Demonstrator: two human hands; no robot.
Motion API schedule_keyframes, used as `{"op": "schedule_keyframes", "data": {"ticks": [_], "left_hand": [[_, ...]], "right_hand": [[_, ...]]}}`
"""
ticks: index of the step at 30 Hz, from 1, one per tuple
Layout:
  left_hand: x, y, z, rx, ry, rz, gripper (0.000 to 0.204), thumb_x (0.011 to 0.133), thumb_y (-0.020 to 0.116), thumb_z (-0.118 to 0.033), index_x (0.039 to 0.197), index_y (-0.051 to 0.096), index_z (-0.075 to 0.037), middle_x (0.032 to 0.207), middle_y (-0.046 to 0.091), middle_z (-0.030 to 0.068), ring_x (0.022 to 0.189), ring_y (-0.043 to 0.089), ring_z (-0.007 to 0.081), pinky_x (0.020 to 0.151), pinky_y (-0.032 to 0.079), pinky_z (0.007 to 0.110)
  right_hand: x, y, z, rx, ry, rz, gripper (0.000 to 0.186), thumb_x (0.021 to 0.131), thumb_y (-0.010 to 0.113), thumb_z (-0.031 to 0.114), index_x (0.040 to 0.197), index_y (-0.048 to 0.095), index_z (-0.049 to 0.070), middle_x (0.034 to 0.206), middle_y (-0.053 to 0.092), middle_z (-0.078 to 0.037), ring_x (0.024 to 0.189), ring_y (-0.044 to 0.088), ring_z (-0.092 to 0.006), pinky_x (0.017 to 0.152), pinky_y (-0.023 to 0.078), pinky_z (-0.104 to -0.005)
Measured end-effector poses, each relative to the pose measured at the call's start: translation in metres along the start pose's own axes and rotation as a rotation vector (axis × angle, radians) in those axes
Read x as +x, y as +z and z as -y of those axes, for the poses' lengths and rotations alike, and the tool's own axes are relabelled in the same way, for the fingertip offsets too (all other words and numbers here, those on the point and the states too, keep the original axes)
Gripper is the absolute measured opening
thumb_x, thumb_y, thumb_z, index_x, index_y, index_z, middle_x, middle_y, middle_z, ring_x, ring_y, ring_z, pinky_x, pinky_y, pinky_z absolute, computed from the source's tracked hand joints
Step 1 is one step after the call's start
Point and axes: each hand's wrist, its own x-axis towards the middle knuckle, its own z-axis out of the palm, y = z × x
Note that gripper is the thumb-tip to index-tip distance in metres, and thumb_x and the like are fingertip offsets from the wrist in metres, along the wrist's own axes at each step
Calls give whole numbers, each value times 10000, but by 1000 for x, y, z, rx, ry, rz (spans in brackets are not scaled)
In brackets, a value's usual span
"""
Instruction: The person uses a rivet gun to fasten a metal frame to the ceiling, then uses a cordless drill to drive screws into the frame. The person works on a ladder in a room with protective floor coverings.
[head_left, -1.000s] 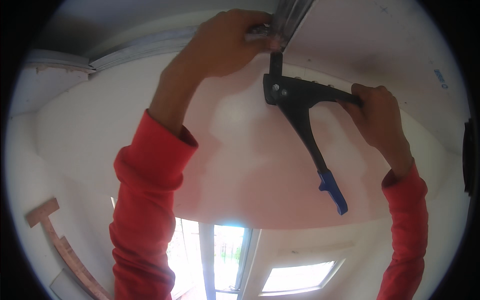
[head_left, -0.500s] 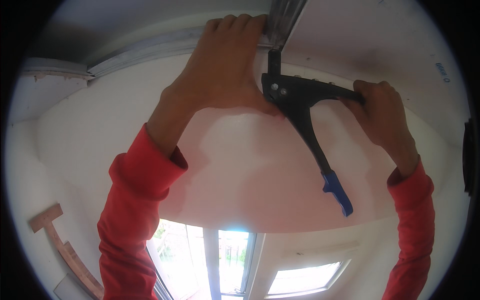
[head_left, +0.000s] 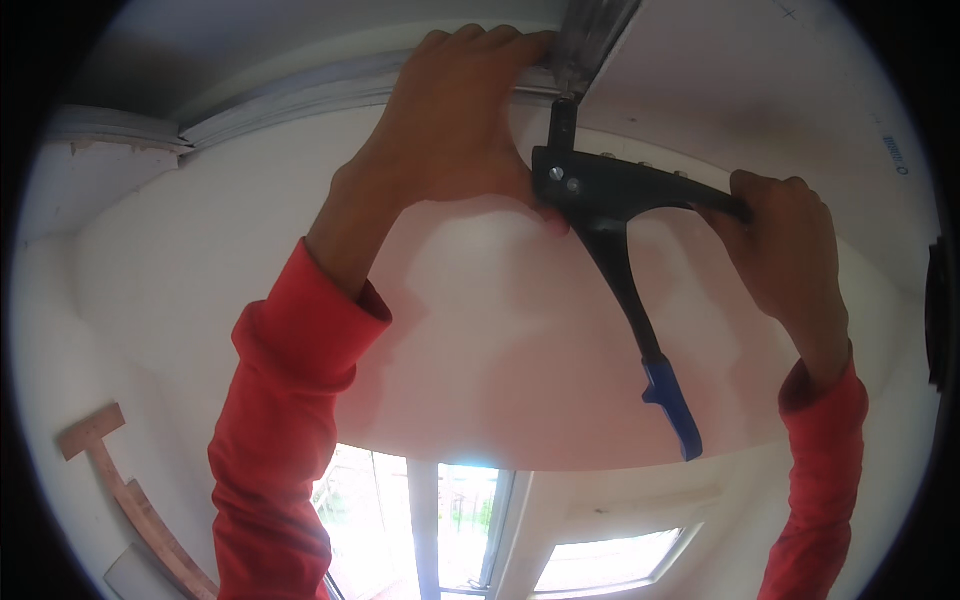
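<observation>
A black hand riveter (head_left: 590, 190) with a blue grip on its lower lever is raised overhead, its handles spread wide apart. Its nose points up against the lower end of a shiny metal profile (head_left: 592, 45). My right hand (head_left: 785, 240) is closed around the end of the riveter's upper handle. Up at the ceiling, my left hand (head_left: 455, 130) has its fingers curled over the edge of the metal profiles, beside the riveter's nose. The left thumb reaches behind the riveter's head, and its contact there is partly hidden.
A pale metal rail (head_left: 290, 112) runs along the upper left. At the upper right is a white board (head_left: 740, 80) with small printed marks. Windows (head_left: 465, 525) glow at the bottom, and a T-shaped wooden piece (head_left: 135, 500) stands at the lower left.
The riveter and both hands have shifted slightly right in the picture. The blue-gripped lever hangs a little lower, a bit farther from the upper handle.
</observation>
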Motion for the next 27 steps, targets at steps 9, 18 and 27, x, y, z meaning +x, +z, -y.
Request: {"op": "schedule_keyframes", "data": {"ticks": [9, 18, 27], "left_hand": [[3, -4, -9, 65, -16, 35, 1170, 390, 949, -626, 1336, 594, -36, 964, 662, 125, 939, 638, 319, 874, 458, 430], [0, 2, -15, 52, -79, -44, 1205, 416, 979, -533, 1421, 529, -42, 1137, 655, 177, 1110, 602, 362, 966, 446, 461], [-85, 27, -223, -1697, -1001, -238, 931, 929, 767, -283, 1593, 178, -3, 1470, 448, 192, 1394, 452, 313, 1150, 399, 452]], "right_hand": [[4, -12, -8, -58, -28, -6, 420, 909, 738, 397, 721, 656, 30, 573, 564, -147, 573, 520, -319, 599, 437, -447], [7, -2, -18, -15, -16, 10, 469, 888, 756, 448, 709, 650, 28, 592, 579, -152, 609, 590, -341, 593, 475, -450], [26, -2, -10, 43, -120, -8, 408, 927, 715, 393, 744, 658, 33, 609, 612, -155, 585, 604, -377, 636, 490, -469]]}}
